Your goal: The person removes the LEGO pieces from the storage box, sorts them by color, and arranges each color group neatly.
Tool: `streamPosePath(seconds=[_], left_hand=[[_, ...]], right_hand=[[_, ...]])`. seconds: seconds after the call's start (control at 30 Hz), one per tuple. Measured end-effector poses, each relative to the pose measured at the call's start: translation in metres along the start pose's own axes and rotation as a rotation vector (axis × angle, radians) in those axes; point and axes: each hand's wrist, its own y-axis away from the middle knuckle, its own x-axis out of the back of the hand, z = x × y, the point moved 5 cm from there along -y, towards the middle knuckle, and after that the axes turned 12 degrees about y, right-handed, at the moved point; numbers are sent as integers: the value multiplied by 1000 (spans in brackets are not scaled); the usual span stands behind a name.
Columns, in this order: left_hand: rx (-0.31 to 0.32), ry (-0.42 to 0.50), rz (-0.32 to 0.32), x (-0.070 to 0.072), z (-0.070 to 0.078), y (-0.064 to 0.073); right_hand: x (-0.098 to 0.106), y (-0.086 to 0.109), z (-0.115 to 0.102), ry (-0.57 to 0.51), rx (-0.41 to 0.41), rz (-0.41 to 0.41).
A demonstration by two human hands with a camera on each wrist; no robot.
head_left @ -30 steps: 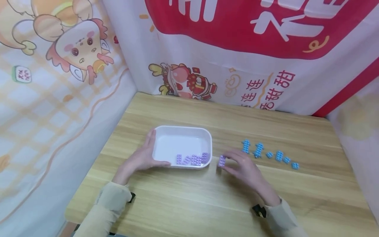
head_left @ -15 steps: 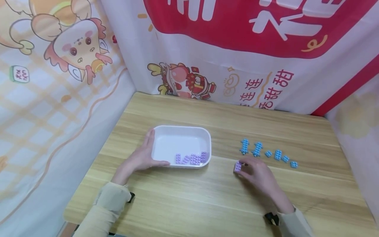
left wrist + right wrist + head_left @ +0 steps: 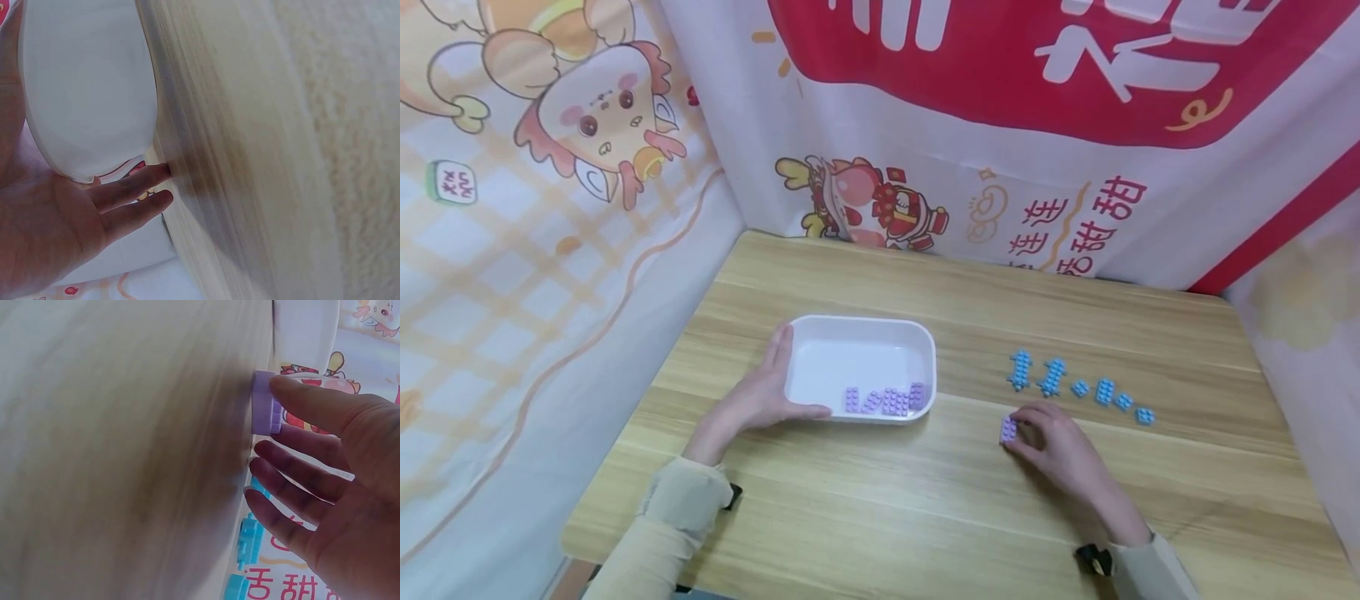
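At the left end of a white plastic tray (image 3: 842,358), my left hand (image 3: 758,396) grips the tray, its thumb along the front wall. The left wrist view shows two of its fingers stretched beside the tray (image 3: 87,81), close to the tabletop. Several purple building blocks (image 3: 895,402) lie at the tray's front right. My right hand (image 3: 1060,446) pinches one studded purple building block (image 3: 1008,429) between thumb and index finger, right of the tray. In the right wrist view this block (image 3: 262,412) is at the table surface, studs up, with the other fingers spread loosely.
Behind the right hand lies a row of blue building blocks: two long pieces (image 3: 1021,371), a rectangular block (image 3: 1105,392) and some smaller ones (image 3: 1144,416). The wooden table (image 3: 880,500) meets printed cloth hangings (image 3: 880,125) at the back and left.
My right hand has carried the purple building block rightward from beside the tray and slightly towards me, to in front of the blue row. The left hand and tray have stayed in place.
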Motion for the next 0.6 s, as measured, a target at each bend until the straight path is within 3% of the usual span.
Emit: streamPosePath(seconds=[0.23,0.37,0.6], left_hand=[[-6,-2,-2,0,0,0],[-4,-7,0,1,0,1],[-8,-6,2,0,-1,1]], right_hand=[[4,1,-2,-12,20,8],[12,-5,-10,-31,43,65],[24,-31,-49,-131,232,230]])
